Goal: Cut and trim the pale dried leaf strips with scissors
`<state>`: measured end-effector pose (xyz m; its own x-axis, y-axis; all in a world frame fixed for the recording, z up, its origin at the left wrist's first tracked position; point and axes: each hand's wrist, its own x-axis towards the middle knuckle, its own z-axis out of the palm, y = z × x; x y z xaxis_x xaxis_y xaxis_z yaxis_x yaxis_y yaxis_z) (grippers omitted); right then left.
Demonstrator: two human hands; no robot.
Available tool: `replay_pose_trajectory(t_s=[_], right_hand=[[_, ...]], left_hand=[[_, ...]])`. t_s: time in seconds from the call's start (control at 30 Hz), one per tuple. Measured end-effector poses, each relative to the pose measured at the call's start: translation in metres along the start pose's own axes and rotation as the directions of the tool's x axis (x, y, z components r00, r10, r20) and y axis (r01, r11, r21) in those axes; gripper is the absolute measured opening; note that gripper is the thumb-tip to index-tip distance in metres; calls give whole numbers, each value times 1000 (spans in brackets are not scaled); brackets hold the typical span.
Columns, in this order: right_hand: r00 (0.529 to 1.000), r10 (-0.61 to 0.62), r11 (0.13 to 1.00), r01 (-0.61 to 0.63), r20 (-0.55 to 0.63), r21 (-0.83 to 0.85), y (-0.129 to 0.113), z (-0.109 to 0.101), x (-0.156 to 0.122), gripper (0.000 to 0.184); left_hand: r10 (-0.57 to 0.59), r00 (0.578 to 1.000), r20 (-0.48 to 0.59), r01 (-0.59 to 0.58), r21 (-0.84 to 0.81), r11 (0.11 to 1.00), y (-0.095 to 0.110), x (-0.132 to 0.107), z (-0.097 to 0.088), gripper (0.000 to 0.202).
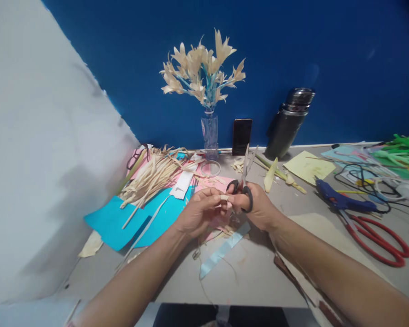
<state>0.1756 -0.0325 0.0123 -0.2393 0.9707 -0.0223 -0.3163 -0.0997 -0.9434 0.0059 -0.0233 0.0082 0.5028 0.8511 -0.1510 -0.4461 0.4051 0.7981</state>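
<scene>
My left hand (204,209) is closed, its thumb and finger pinching a small pale strip (224,197) that looks like dried husk. From the other side, the fingertips of my right hand (255,206) meet the same strip. That hand also holds black-handled scissors (246,175), blades pointing up and away from me, slightly apart. Below the hands, a light blue ribbon piece (225,250) lies on the table among husk scraps. Pink paper (207,183) shows partly behind the hands.
A bottle (210,136) holds husk flowers (201,68). Beside it are a phone (241,136) and a leaning thermos (289,125). Dried husk strips (153,172) cover blue paper (117,227) at left. A glue gun (344,197) and red-handled scissors (378,238) lie right.
</scene>
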Motion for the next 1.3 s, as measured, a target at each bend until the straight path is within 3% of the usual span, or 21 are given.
replay_pose_trajectory(t_s=[0.13,0.23,0.37,0.8,1.13,1.3], right_hand=[[982,35,978,4,185,-207,-11,-12,0,28],[923,135,947,-12,361,-322,-19,-19,-1,36],[858,227,931,-52,460,-362,-18,-24,1,44],[784,263,900,10,562,-436,-19,-31,6,53],[801,248,912,-2,546,-411,-18,-27,5,49],[767,260,909,10,586,-417,-19,-28,5,52]], left_hand=[[31,999,39,-32,22,999,12,1,-7,15],[55,994,93,-56,3,998,21,1,-11,10],[61,994,91,-59,-24,998,26,0,-13,12],[30,999,-11,-31,-38,999,29,-2,-10,17],[34,999,16,-33,-53,998,27,-2,-11,17],[48,999,10,-47,-2,999,27,-2,-11,17]])
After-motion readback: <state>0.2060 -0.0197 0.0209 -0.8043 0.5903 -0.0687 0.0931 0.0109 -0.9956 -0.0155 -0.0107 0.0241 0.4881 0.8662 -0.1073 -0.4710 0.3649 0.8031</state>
